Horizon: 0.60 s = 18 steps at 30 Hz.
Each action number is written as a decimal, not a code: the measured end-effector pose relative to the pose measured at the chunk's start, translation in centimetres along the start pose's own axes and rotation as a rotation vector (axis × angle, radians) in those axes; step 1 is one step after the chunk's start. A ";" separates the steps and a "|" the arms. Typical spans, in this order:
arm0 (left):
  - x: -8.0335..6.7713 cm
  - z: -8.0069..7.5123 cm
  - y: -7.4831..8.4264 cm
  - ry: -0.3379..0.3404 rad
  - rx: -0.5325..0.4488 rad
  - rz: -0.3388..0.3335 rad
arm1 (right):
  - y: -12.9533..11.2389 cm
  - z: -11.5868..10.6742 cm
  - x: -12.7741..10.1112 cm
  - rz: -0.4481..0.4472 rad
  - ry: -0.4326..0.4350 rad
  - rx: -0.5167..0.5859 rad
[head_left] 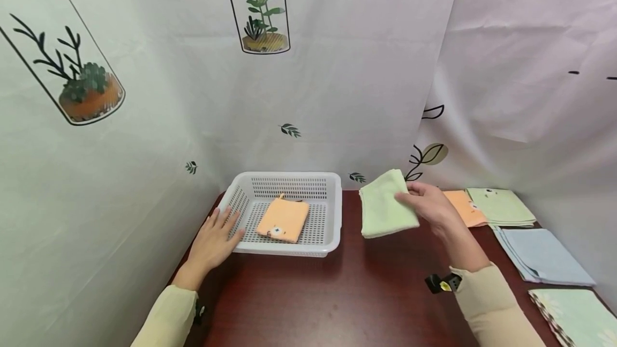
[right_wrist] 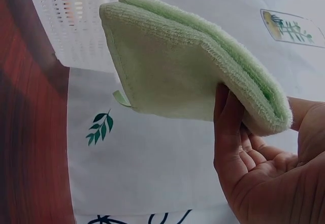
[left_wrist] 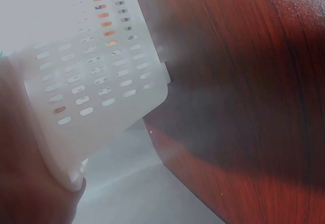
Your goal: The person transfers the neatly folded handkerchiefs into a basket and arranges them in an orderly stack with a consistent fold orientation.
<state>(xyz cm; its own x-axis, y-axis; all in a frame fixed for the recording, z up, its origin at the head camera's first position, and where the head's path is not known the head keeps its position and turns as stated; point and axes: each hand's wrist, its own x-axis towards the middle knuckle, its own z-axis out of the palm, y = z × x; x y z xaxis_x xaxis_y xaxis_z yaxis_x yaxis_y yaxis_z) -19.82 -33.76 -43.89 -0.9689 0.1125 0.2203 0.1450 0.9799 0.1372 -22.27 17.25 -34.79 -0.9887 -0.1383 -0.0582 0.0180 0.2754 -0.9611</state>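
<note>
My right hand pinches a folded light green towel by its right side, holding it up over the table to the right of the basket. In the right wrist view the green towel shows its thick folded edge and a small loop, with fingers under it and the thumb mostly hidden. The fingers of my left hand lie spread over the left rim of a white perforated plastic basket. Inside the basket, a folded orange towel with an animal face lies flat.
Along the right side of the dark red table lie another orange towel, a green towel, a blue towel and a pale flowered towel. A printed white curtain hangs close behind the basket.
</note>
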 end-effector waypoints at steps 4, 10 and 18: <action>0.0 0.0 0.0 0.005 -0.004 0.003 | -0.3 0.4 0.3 -0.004 -0.008 0.018; 0.0 -0.1 0.0 -0.009 -0.008 -0.007 | -0.9 1.0 0.7 -0.004 -0.025 0.058; 0.1 0.0 -0.2 0.000 0.008 0.002 | -1.6 1.7 1.3 -0.007 -0.023 0.064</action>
<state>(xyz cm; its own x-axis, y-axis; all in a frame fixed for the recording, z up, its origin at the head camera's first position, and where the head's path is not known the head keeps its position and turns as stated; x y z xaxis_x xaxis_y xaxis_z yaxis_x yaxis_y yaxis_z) -20.00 -33.93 -43.93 -0.9686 0.1144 0.2205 0.1452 0.9810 0.1290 -23.35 15.03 -33.80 -0.9851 -0.1624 -0.0574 0.0218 0.2128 -0.9769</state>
